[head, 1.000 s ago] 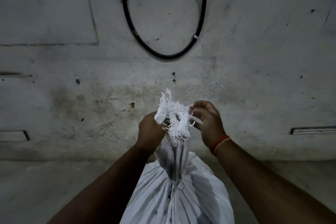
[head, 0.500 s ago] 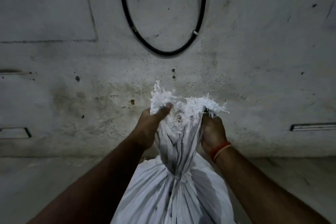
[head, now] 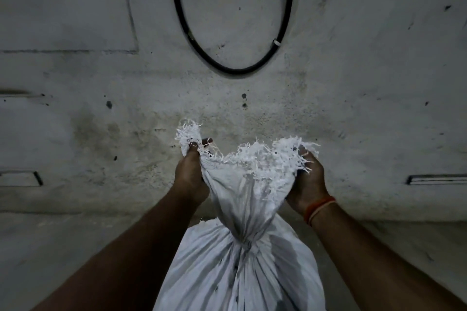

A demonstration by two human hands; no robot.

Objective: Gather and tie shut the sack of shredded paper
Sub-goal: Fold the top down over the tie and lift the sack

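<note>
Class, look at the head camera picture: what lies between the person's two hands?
In the head view, the sack's frayed mouth stretches between the left hand and the right hand.

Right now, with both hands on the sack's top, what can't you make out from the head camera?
- Contents of the sack: hidden by its cloth.
- Cinched neck: too dim to tell whether a cord binds it.
- Sack's base: cut off by the bottom edge.
- Left hand and right hand: most fingers hidden behind the frayed rim.
- Black cable: its ends run off the top edge.
</note>
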